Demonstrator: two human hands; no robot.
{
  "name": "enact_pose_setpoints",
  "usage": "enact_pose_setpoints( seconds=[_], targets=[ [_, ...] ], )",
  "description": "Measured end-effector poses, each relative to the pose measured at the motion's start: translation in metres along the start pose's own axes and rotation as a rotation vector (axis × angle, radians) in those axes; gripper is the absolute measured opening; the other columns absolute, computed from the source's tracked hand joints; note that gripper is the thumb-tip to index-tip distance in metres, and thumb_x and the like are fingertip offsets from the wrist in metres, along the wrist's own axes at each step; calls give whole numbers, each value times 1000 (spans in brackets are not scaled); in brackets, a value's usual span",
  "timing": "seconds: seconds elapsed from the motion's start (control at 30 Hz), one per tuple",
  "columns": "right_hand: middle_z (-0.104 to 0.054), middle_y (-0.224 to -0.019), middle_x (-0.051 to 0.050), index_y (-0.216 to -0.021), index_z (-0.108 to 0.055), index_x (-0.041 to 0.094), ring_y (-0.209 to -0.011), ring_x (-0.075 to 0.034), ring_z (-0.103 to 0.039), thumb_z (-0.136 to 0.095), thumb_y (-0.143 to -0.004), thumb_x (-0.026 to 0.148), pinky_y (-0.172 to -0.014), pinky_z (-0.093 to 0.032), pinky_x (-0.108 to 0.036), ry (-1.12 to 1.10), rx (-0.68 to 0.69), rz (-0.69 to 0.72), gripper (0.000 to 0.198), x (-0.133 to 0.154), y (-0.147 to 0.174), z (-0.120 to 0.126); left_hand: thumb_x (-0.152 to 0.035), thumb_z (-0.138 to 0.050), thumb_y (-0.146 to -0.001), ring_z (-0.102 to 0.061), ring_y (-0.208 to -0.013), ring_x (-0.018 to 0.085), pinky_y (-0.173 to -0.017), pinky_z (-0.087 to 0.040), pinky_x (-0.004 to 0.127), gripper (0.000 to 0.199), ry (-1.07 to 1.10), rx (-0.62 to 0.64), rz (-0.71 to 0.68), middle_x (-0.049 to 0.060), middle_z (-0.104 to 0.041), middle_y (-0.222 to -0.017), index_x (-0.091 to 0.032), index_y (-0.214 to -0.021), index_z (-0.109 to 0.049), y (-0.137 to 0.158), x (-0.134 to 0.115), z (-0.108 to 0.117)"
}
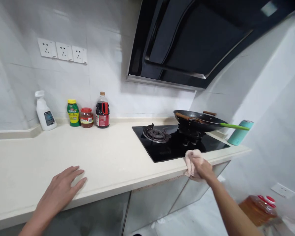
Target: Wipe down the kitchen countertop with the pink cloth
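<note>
From the head view, my right hand (201, 168) is closed around a crumpled pale cloth (193, 160), which sits bunched at the front edge of the countertop (118, 157), touching the front rim of the black hob (177, 144); balled up like that, I cannot tell its long axis or which way it points. My left hand (60, 190) lies flat and open near the countertop's front edge, well apart, holding nothing. A wok (199, 119) sits on the hob's far burner, a green-handled utensil (233, 126) pointing toward the right end.
</note>
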State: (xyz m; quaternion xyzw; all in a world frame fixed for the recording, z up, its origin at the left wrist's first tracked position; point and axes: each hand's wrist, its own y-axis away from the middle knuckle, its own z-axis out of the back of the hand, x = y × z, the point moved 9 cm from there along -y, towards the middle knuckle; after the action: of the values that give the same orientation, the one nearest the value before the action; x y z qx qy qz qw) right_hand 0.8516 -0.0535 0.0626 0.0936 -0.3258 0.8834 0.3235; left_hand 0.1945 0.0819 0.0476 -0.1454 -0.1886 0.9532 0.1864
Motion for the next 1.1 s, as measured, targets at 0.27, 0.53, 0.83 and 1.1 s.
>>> enact_pose_setpoints(
  seconds=[0.27,0.53,0.83,1.1],
  targets=[
    [-57,-129,-20,-129,-58,13,-121,-38,-50,-40,-93,49,-101,-38,-54,68,130,-2,54,67,62,-42,-60,-42,-88,-51,-135,27,-112,-38,46,55,-22,11,13,8,-64,-137,-23,-119,-70,-3,-3,2],
    [-51,-137,-18,-128,-60,19,-119,-38,-47,-58,-87,31,-102,-33,-59,-181,139,442,43,273,197,-16,-57,-43,-88,-48,-138,28,-112,-38,47,53,-12,69,81,6,-62,-140,-25,-121,-69,-2,-5,4],
    [-59,-112,-7,-112,-60,23,-107,-22,-55,-45,-85,23,-96,-46,-36,-1039,281,563,31,329,201,16,-51,-46,-90,-54,-133,27,-111,-41,45,47,23,2,44,10,-65,-136,-22,-117,-71,5,-12,16],
    [-43,-149,-10,-135,-57,29,-134,-39,-36,-48,-92,58,-110,-26,-62,-105,224,510,53,265,142,-1,-42,-48,-92,-56,-130,27,-107,-44,46,38,58,-62,5,10,-68,-131,-22,-114,-72,13,-20,26]
  ],
)
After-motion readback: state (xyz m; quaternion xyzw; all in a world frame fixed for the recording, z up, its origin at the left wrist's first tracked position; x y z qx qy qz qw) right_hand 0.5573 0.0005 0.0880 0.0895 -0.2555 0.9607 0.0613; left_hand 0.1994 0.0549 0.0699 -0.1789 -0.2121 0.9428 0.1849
